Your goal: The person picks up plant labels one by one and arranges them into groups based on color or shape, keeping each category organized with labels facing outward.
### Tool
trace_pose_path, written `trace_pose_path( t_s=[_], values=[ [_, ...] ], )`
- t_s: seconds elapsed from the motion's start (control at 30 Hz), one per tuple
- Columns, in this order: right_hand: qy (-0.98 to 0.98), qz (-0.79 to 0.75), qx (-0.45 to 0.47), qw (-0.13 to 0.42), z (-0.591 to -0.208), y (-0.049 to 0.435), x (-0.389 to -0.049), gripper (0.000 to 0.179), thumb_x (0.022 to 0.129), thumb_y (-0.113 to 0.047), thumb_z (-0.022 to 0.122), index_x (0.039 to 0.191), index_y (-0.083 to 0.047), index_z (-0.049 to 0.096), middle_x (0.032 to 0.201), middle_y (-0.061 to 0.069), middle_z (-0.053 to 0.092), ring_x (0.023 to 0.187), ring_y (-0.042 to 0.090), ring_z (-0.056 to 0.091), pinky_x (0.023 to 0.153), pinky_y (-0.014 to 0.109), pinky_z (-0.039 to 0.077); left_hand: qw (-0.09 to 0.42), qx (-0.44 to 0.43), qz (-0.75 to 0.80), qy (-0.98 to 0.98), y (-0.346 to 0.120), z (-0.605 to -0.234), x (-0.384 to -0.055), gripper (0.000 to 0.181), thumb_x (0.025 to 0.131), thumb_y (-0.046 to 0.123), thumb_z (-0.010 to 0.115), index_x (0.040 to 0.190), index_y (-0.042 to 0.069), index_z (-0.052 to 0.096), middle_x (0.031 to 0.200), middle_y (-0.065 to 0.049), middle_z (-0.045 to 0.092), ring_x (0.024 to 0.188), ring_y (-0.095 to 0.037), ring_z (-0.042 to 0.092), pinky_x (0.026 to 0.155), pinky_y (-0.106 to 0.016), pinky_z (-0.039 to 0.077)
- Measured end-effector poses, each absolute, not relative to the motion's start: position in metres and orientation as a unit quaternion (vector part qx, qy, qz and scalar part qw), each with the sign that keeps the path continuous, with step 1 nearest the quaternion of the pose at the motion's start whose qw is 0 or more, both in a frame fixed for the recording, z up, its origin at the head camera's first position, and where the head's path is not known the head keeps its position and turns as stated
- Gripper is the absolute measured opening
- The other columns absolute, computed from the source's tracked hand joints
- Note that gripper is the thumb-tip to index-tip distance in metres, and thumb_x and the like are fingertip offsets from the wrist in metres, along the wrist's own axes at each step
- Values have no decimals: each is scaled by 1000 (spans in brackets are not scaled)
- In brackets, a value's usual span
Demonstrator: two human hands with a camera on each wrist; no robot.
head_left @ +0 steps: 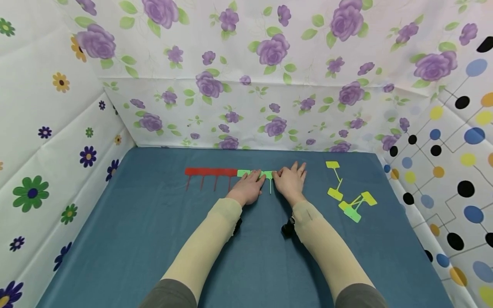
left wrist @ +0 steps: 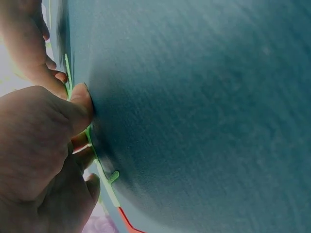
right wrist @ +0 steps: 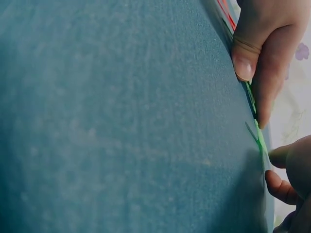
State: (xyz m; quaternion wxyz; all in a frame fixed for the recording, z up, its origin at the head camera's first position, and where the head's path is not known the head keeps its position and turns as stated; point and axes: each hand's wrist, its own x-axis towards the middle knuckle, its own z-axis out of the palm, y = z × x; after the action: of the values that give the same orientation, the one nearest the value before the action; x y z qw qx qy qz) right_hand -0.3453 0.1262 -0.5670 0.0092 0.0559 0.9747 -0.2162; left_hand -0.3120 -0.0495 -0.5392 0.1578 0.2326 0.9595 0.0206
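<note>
1. A flowered sheet [head_left: 239, 51] hangs behind the table's far edge; a dotted sheet [head_left: 435, 162] runs along its right edge.
2. The blue-covered table [head_left: 115, 248] carries all the tags, flat pieces with thin stems.
3. The red tags [head_left: 211, 171] lie side by side near the middle of the far edge, their four visible stems pointing toward the near edge.
4. The left hand [head_left: 246, 188] is palm down, fingers nearly straight, resting on the green tags and apparently gripping nothing.
5. The right hand [head_left: 289, 182] has its outer fingers spread; its thumb and index finger come close together at the last green tag's right end. Whether they pinch it cannot be told.
6. Yellow tags [head_left: 335, 194] and a loose green tag [head_left: 352, 214] lie toward the right edge, some of them overlapping.
7. The green tags [head_left: 243, 173] carry the row on from the red toward the right edge; the left hand partly hides them. The step in hand seems to be squaring up the last one, whose stem [head_left: 270, 186] points toward the near edge. The next move would call for pressing it flush without nudging its neighbours, then freeing the loose green tag from the overlap.
</note>
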Motion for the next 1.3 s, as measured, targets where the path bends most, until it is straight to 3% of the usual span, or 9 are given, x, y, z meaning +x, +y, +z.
trace_pose_path(
  t_s=[0.33, 0.87, 1.3],
  values=[
    [974, -219, 52, -5, -563, 130, -341, 51, 112, -53, 50, 112, -8, 75, 169, 40, 17, 159, 58, -5, 130, 67, 5, 165, 234, 27, 958, -50, -533, -314, 65, 116, 32, 49, 173, 14, 23, 179, -10, 13, 165, -27, 10, 135, -44, 10],
    [968, -245, 42, -23, -558, 134, -339, 51, 113, -50, 49, 132, -9, 71, 170, 37, 19, 160, 56, -3, 130, 68, 6, 151, 210, 61, 964, -47, -535, -318, 85, 112, 33, 60, 174, 11, 6, 179, -9, 17, 164, -26, 17, 133, -52, 15],
    [967, -249, 42, -29, -556, 133, -339, 47, 112, -44, 56, 141, -9, 68, 171, 34, 22, 160, 55, 2, 130, 66, 10, 145, 212, 62, 964, -48, -535, -316, 82, 113, 33, 58, 174, 11, 7, 179, -8, 17, 164, -26, 15, 134, -50, 15]
  ],
)
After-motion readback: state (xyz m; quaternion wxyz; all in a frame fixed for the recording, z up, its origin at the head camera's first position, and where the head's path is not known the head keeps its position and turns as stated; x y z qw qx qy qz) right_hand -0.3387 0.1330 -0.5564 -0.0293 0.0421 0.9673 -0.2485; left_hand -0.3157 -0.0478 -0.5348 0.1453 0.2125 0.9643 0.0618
